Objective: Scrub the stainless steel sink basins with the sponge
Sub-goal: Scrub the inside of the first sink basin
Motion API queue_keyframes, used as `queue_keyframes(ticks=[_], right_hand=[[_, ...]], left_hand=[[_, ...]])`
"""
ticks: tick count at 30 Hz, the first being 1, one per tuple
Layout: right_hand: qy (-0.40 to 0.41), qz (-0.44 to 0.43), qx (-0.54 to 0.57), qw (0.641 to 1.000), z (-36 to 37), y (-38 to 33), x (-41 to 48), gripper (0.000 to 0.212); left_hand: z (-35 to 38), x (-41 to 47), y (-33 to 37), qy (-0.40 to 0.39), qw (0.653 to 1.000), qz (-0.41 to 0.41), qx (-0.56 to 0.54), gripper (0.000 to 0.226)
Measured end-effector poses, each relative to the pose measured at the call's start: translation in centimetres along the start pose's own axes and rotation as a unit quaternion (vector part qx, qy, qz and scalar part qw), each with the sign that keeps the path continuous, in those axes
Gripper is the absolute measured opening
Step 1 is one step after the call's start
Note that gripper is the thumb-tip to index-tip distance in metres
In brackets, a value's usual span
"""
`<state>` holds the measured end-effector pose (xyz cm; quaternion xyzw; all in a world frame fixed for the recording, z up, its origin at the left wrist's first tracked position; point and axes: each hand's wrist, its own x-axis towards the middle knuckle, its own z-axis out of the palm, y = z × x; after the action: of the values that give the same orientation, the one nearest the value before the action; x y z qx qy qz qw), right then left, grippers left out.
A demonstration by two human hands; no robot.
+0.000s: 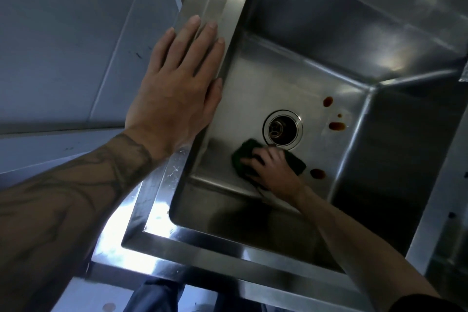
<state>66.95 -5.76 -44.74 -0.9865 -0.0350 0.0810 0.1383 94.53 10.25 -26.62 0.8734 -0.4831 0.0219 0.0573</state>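
The left hand [174,88], fingers straight and flat, rests on the left rim [222,2] of the sink; if the steel is wet, the palm may slide and upset the reach. On the basin floor near its front edge, the right hand [273,172] grips the dark green sponge [244,152], which touches the drain [282,128], whose lip may snag a stroke. Brown spots [336,126] toward the right wall look unscrubbed and may smear. The sponge's underside is hidden, and no second basin is in view.
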Motion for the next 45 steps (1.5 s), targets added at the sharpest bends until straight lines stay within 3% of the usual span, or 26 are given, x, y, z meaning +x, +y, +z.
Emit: queue_keyframes(ticks=[2, 4, 10, 15, 19, 21, 25, 27, 31, 33, 35, 38, 40, 43, 45], right_hand=[[0.04, 0.136, 0.019, 0.99, -0.1, -1.0, 2.5, 0.048], [0.037, 0.2, 0.03, 0.979, -0.3, -2.5, 3.0, 0.047], [-0.047, 0.134, 0.01, 0.99, -3.2, -3.4, 0.2, 0.065], [-0.084, 0.255, 0.087, 0.959, -3.7, -5.2, 0.9, 0.061], [-0.169, 0.208, 0.129, 0.955, -3.5, -5.0, -1.9, 0.063], [-0.134, 0.234, 0.136, 0.953, -3.9, -2.8, -1.6, 0.059], [-0.055, 0.382, 0.154, 0.91, -3.8, -1.3, 0.1, 0.056], [-0.091, 0.347, 0.129, 0.925, -3.4, -2.6, -0.7, 0.058], [-0.181, 0.16, 0.114, 0.964, -3.5, -3.4, -3.7, 0.058], [-0.135, 0.199, 0.123, 0.963, -3.6, -1.9, -3.1, 0.055], [-0.08, 0.291, 0.134, 0.944, -3.6, -0.5, -1.7, 0.054], [-0.062, 0.363, 0.138, 0.919, -3.2, -0.3, -1.0, 0.054], [-0.098, 0.296, 0.112, 0.944, -2.9, -1.3, -2.4, 0.056], [-0.167, 0.119, 0.095, 0.974, -2.7, -1.9, -5.2, 0.057], [-0.138, 0.118, 0.093, 0.979, -2.8, -0.4, -5.1, 0.056]], left_hand=[[0.2, 0.0, 0.0, 0.008, 1.0, 0.002, 0.003, 0.055], [0.3, 0.0, 0.0, 0.014, 1.0, 0.004, 0.002, 0.055], [0.2, -0.1, -0.1, 0.014, 1.0, 0.003, -0.013, 0.056], [0.3, -0.2, -0.2, 0.02, 1.0, 0.007, -0.022, 0.055], [0.3, -0.1, -0.2, 0.022, 0.999, 0.008, -0.032, 0.055], [0.2, -0.1, -0.1, 0.022, 0.999, 0.007, -0.034, 0.055], [0.1, -0.1, -0.3, 0.018, 0.999, 0.007, -0.031, 0.055], [0.1, -0.2, -0.1, 0.018, 0.999, 0.004, -0.029, 0.055], [-0.4, -0.1, 0.0, 0.008, 0.999, 0.004, -0.038, 0.056], [-0.6, -0.1, 0.0, 0.003, 0.999, 0.0, -0.039, 0.056], [-0.6, -0.2, 0.1, 0.001, 0.999, 0.001, -0.038, 0.056], [-0.7, -0.2, 0.1, 0.003, 0.999, 0.002, -0.037, 0.056], [-0.7, -0.3, 0.1, 0.005, 0.999, 0.0, -0.038, 0.056], [-0.8, -0.3, 0.2, 0.002, 0.999, 0.0, -0.043, 0.056], [-0.9, -0.2, 0.2, 0.0, 0.999, -0.002, -0.039, 0.056]])
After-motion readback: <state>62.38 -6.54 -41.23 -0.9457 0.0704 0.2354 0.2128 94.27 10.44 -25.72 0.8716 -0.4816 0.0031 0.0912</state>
